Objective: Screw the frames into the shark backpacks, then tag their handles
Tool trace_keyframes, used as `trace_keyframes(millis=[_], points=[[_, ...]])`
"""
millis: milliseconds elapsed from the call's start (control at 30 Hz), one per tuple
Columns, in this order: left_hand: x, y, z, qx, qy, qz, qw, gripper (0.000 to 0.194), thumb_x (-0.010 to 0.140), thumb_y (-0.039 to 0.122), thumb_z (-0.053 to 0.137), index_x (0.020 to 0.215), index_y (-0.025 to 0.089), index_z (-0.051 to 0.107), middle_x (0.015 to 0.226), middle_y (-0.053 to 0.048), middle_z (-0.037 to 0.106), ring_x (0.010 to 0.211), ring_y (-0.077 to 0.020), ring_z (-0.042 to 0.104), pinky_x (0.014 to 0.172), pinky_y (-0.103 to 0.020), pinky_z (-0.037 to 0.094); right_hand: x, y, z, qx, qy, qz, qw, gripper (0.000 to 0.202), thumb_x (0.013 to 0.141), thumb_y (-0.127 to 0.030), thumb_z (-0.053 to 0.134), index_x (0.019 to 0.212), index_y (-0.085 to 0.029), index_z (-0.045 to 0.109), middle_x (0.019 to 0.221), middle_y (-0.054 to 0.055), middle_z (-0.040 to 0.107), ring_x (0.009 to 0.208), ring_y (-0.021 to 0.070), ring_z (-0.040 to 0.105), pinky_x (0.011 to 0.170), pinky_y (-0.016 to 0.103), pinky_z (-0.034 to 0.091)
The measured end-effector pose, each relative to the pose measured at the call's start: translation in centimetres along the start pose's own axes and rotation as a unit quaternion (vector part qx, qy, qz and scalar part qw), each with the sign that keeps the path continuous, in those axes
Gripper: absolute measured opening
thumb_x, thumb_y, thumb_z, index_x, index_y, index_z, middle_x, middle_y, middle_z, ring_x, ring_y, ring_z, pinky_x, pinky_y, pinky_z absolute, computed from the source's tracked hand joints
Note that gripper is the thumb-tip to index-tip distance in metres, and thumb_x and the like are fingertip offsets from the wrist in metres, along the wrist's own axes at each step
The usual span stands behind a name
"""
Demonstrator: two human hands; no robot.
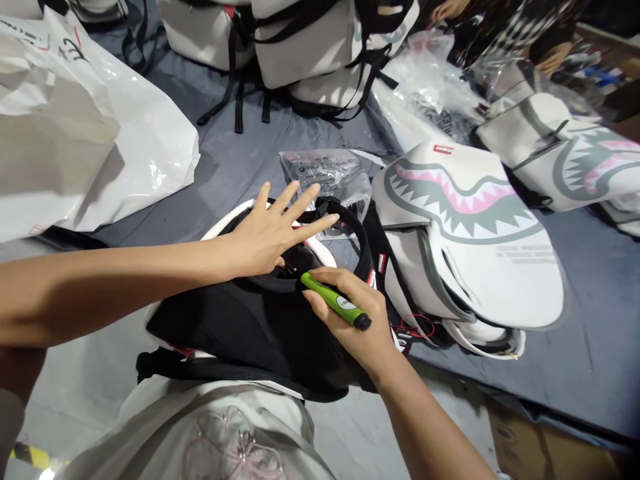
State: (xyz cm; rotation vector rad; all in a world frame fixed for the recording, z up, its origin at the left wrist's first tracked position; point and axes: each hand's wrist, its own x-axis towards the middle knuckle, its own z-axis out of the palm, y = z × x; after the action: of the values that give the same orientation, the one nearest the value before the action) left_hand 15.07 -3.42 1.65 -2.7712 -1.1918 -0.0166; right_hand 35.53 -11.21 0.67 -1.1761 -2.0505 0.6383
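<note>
My right hand (355, 313) is closed around a green-handled tool (333, 298) with a black end cap. Its thin dark tip points left, close to my left thumb; the exact kind of tool is unclear. My left hand (273, 230) has its fingers spread, above the top of a backpack (250, 327) whose black panel faces me. The left thumb is bent down at the bag's top edge, but whether it pinches anything there cannot be seen. A black strap (361, 237) loops up beside my right hand.
A white backpack with a shark-mouth print (465, 233) lies at the right, another printed bag (590, 160) behind it. A clear plastic packet (325, 173) rests ahead. White plastic bags (145, 133) lie left, more backpacks (300, 47) at the back. A co-worker's hand (555, 59) shows at upper right.
</note>
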Motion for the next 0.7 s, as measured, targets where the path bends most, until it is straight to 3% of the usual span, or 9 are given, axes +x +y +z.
trace_keyframes(millis=[167, 367, 700], points=[[0.4, 0.6, -0.5, -0.016, -0.033, -0.047, 0.998, 0.11, 0.076, 0.034, 0.078, 0.159, 0.03, 0.006, 0.164, -0.021, 0.017, 0.129, -0.0422, 0.047, 0.101, -0.054, 0.037, 2.6, -1.0, -1.5, -0.001, -0.129, 0.009, 0.992, 0.022, 0.089, -0.035, 0.069, 0.107, -0.024, 0.072, 0.105, 0.005, 0.076, 0.096, 0.0227, 0.072, 0.087, 0.035, 0.057], [0.7, 0.4, -0.5, -0.028, -0.039, -0.039, 0.998, 0.097, 0.081, 0.028, 0.07, 0.159, 0.026, 0.012, 0.154, -0.02, 0.037, 0.121, -0.0395, 0.052, 0.101, -0.053, 0.034, 4.4, -0.8, -1.6, -0.103, -0.209, -0.046, 0.971, 0.021, 0.088, -0.023, 0.065, 0.108, -0.023, 0.073, 0.1, 0.005, 0.078, 0.09, 0.0227, 0.073, 0.086, 0.038, 0.055], [0.6, -0.4, 0.4, -0.076, -0.028, -0.036, 0.996, 0.101, 0.078, 0.032, 0.072, 0.158, 0.028, 0.011, 0.145, -0.016, 0.048, 0.12, -0.0382, 0.051, 0.103, -0.052, 0.031, 3.7, -0.2, -0.3, -0.083, -0.173, -0.059, 0.98, 0.023, 0.091, -0.025, 0.065, 0.113, -0.024, 0.07, 0.108, 0.003, 0.077, 0.099, 0.0231, 0.071, 0.091, 0.042, 0.05]])
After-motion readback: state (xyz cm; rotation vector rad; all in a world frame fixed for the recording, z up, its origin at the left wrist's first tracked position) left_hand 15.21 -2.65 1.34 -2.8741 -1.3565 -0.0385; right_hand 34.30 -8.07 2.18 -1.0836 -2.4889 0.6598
